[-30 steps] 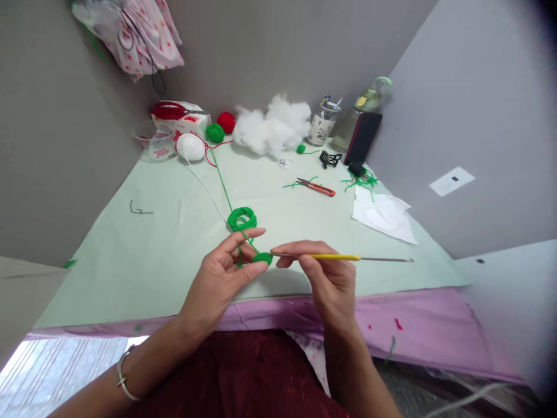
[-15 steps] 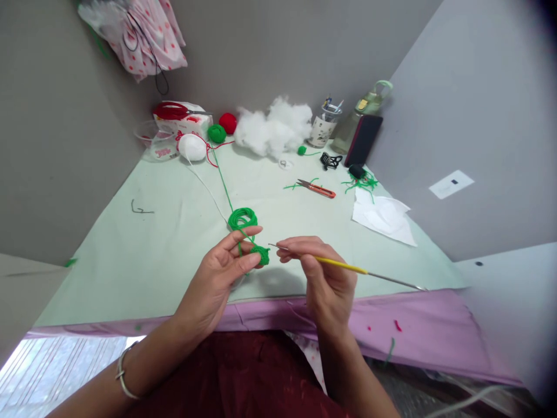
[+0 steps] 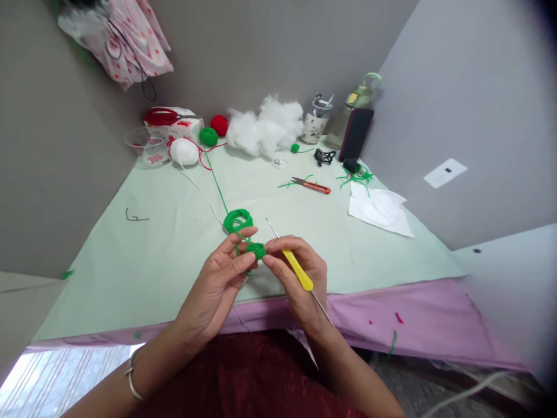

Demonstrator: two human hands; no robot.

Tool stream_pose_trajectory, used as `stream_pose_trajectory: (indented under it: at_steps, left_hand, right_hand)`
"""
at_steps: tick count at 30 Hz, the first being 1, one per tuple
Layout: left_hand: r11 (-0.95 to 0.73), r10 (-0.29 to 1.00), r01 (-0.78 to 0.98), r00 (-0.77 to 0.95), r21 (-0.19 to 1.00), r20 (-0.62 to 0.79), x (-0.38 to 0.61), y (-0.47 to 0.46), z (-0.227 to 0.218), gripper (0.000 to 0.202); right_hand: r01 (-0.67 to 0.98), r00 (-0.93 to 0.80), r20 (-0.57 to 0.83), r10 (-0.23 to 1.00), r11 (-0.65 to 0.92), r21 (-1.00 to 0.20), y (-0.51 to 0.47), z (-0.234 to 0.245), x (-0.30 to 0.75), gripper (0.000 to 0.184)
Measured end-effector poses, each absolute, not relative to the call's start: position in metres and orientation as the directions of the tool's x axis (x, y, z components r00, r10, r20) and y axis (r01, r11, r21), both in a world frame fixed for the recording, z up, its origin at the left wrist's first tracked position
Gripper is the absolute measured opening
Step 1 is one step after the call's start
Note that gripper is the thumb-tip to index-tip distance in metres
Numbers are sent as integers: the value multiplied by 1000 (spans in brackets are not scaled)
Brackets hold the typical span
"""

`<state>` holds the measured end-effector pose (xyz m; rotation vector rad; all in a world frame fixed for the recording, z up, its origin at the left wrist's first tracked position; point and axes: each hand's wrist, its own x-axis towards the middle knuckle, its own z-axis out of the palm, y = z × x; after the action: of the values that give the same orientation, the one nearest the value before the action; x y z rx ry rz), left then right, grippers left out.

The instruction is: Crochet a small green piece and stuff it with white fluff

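Note:
A small green crochet piece [image 3: 256, 251] is pinched between the thumb and fingers of my left hand [image 3: 221, 270]. Green yarn runs over my left fingers from a loose coil of green yarn [image 3: 238, 220] on the table just beyond. My right hand [image 3: 300, 276] holds a crochet hook [image 3: 298, 270] with a yellow grip, its hooked tip pointing up and away to the left. The right thumb and fingertip touch the right edge of the green piece. The hook's tip is apart from the piece.
Along the back stand a white yarn ball [image 3: 185, 151], a green yarn ball [image 3: 209, 136], a red yarn ball [image 3: 219, 125], white stuffing [image 3: 265, 128], a pen cup [image 3: 316, 123], a bottle [image 3: 343, 125] and a phone [image 3: 357, 134]. Thread snips [image 3: 311, 186] and white paper [image 3: 378, 209] lie to the right.
My right hand has moved left to the green piece and now touches its edge. The hook has swung from nearly level to steeply tilted. The camera view has shifted slightly.

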<state>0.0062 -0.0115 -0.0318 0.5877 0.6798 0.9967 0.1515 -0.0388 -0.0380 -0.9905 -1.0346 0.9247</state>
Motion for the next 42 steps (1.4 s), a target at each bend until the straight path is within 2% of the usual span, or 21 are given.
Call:
stream_pose_trajectory:
  at_steps: [8, 13, 16, 23, 30, 34, 42]
  left_hand:
    - [345, 912, -427, 361, 836, -193, 2, -10, -25, 28]
    - [276, 938, -399, 311, 875, -154, 0, -10, -25, 31]
    - [278, 937, -382, 312, 881, -161, -2, -11, -25, 32]
    - [311, 921, -325, 337, 893, -198, -5, -10, -20, 46]
    - [350, 902, -333, 371, 876, -219, -5, -10, -21, 42]
    - [300, 921, -310, 340, 902, -190, -5, -11, -21, 44]
    - [289, 935, -342, 301, 894, -187, -4, -10, -19, 29]
  right_hand:
    - [-276, 107, 73, 992, 100, -956, -37, -33, 160, 16]
    - [-507, 5, -39, 999, -31, -861, -29, -34, 161, 22]
    - [-568, -50, -92, 994, -104, -816, -24, -34, 160, 25]
    - [-474, -22, -89, 996, -88, -876, -26, -30, 161, 28]
    - [-449, -27, -34, 999, -42, -892, -29, -35, 164, 23]
    - [-345, 7, 11, 1000, 13, -939, -33, -36, 165, 17]
    - [-249, -11, 33, 999, 29, -968, -36, -33, 166, 16]
